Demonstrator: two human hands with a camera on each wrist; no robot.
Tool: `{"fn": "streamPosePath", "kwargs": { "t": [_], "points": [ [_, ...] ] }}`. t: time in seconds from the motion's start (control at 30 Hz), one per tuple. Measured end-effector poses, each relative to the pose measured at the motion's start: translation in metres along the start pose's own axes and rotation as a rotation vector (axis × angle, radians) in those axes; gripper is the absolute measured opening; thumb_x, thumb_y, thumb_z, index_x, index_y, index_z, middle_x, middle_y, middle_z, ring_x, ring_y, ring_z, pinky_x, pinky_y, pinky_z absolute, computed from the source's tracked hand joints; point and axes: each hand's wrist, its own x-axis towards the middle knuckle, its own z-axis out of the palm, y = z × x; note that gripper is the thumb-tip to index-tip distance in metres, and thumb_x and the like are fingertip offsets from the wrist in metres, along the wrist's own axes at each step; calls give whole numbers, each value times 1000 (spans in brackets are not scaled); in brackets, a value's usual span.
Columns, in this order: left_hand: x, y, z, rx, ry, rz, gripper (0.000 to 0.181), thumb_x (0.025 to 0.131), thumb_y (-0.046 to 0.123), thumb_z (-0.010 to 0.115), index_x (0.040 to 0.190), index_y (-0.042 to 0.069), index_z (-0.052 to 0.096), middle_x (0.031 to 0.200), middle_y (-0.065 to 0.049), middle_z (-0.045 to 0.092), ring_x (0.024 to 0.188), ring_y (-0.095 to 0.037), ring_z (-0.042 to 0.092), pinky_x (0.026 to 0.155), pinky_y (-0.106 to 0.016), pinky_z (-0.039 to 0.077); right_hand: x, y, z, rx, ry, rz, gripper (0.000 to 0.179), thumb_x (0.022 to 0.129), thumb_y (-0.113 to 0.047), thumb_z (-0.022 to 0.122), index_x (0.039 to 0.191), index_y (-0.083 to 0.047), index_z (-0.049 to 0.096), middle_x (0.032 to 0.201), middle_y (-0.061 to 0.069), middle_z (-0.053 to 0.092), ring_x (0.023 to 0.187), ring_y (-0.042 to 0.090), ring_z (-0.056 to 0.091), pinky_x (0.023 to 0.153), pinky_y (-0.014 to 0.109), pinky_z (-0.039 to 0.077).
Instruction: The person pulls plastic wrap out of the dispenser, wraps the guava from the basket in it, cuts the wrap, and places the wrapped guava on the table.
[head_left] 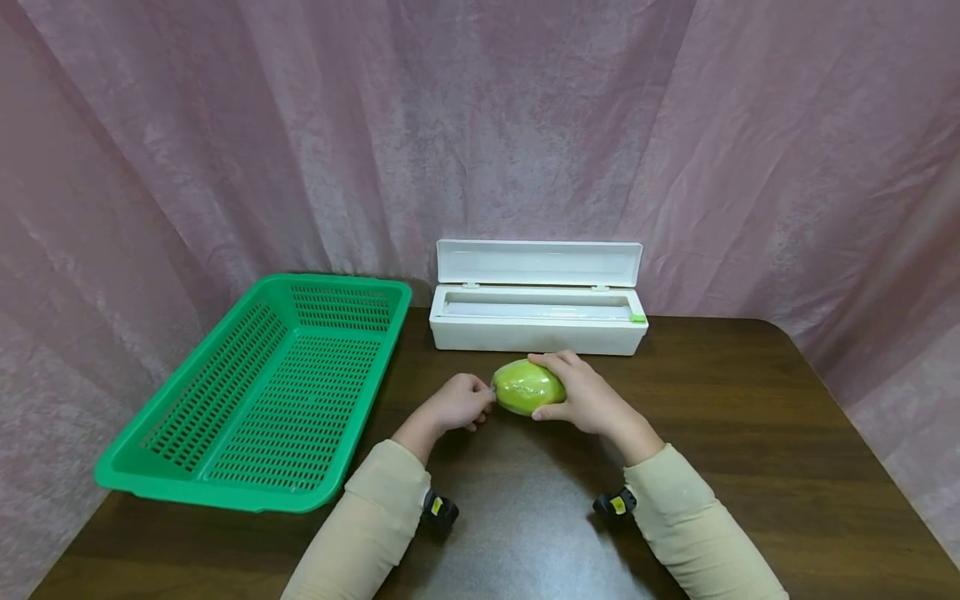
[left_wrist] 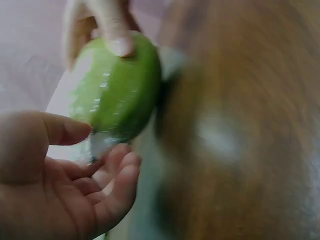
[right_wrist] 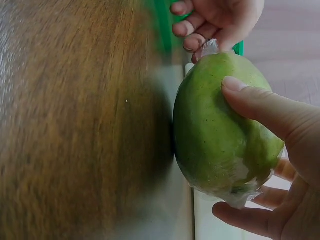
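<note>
A smooth, oval green fruit [head_left: 528,387], shaped like a papaya or mango, lies on its side over the table, wrapped in clear plastic film. My right hand [head_left: 587,398] grips it from the right, thumb on the near side and fingers round the far side. At the fruit's left end my left hand [head_left: 457,404] pinches the gathered tail of plastic film [right_wrist: 210,47] between thumb and fingers. Another bunched tip of film [right_wrist: 239,200] sticks out at the opposite end, beside the right hand's fingers. In the left wrist view, film glints along the fruit [left_wrist: 117,95].
Behind the fruit stands a white film dispenser box [head_left: 540,337], its lid [head_left: 538,262] raised, with a roll [head_left: 536,310] inside and a green slider at its right end. A green slotted basket [head_left: 255,500] stands left on the brown wooden table [head_left: 750,433]. Pink curtains [head_left: 480,125] hang behind.
</note>
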Motion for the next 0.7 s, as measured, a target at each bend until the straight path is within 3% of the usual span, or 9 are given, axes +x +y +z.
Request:
{"fn": "streamPosePath", "kwargs": {
  "t": [0.1, 0.2, 0.5, 0.7],
  "points": [
    [1, 1, -3, -158, -63, -97, 28, 95, 18, 45, 93, -3, 61, 77, -5, 55, 63, -14, 54, 54, -25, 51, 1, 1, 0, 1, 3, 2, 79, 73, -30, 81, 141, -15, 43, 132, 15, 46, 113, 31, 51, 93, 49, 45],
    [3, 1, -4, -215, -95, -149, 29, 98, 20, 45, 96, -4, 60, 77, -4, 54, 62, -14, 54, 54, -23, 51, 1, 2, 0, 2, 4, -1, 79, 73, -29, 81, 141, -15, 44, 131, 15, 46, 112, 30, 52, 92, 48, 45],
    [9, -5, -5, -258, -163, -192, 23, 99, 19, 48, 93, -2, 57, 72, -2, 50, 60, -12, 51, 52, -21, 48, 0, -1, 3, -9, 13, -17, 79, 72, -27, 82, 140, -13, 45, 130, 16, 48, 112, 32, 53, 92, 49, 46],
    [11, -6, -2, -352, -208, -198, 19, 101, 16, 42, 93, 0, 50, 75, -3, 46, 61, -12, 50, 53, -20, 47, 1, -1, 2, -15, 3, -3, 78, 74, -28, 81, 141, -13, 44, 130, 16, 47, 112, 32, 52, 92, 49, 46]
  ]
}}
